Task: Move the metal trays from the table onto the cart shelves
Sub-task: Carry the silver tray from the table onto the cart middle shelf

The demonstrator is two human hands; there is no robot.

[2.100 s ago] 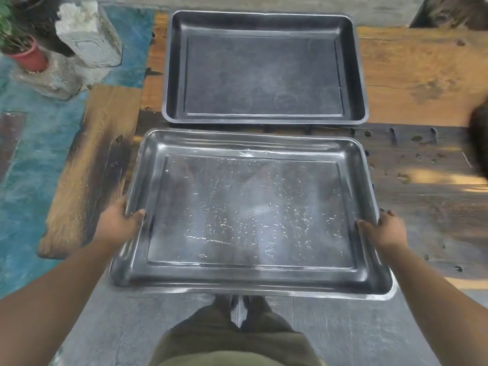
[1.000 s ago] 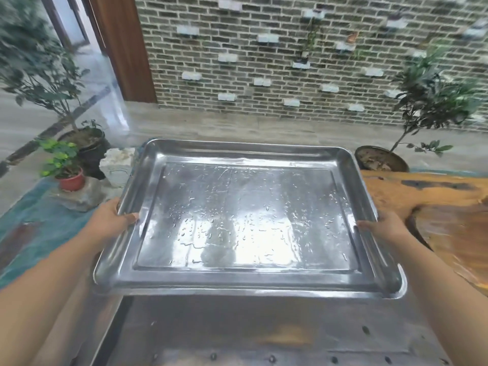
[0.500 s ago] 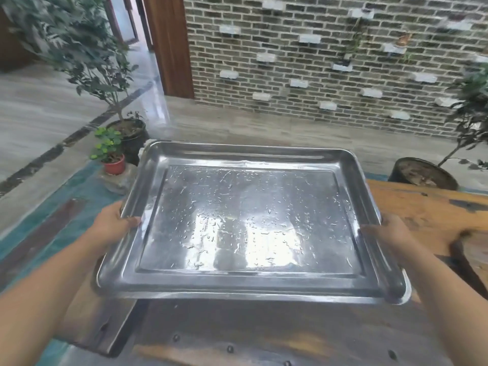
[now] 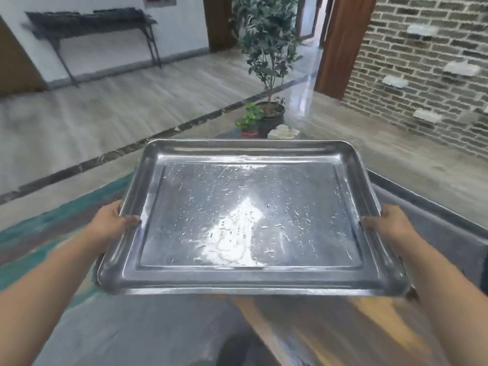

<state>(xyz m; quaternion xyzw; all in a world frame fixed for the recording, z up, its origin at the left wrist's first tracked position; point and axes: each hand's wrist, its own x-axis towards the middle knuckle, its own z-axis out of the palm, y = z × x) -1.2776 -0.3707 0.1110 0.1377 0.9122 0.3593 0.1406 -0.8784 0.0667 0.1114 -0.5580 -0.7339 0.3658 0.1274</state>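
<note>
- a wooden surface (image 4: 343, 334), orange-brown and blurred, fills the lower right corner below the tray.
- two bare forearms reach forward from the bottom corners.
- the left grip (image 4: 113, 223) is pinching the tray's left rim, thumb on top of the lip and the other fingers hidden underneath.
- the right grip (image 4: 390, 225) is pinching the right rim the same way, thumb lying over the edge.
- the metal tray (image 4: 250, 278) is held up in the air between both grips, roughly level, clear of the surface; water drops and a bright glare cover its flat bottom.
- a teal rug (image 4: 39, 233) lies on the floor to the left, below the tray.
- just past the tray's far edge stand a small plant in a red pot (image 4: 249, 122), a pale stone block (image 4: 284, 133) and a tall potted tree (image 4: 266, 48).
- a brick wall (image 4: 422, 62) runs along the right.
- a dark side table (image 4: 89, 19) stands against the far white wall at the left.
</note>
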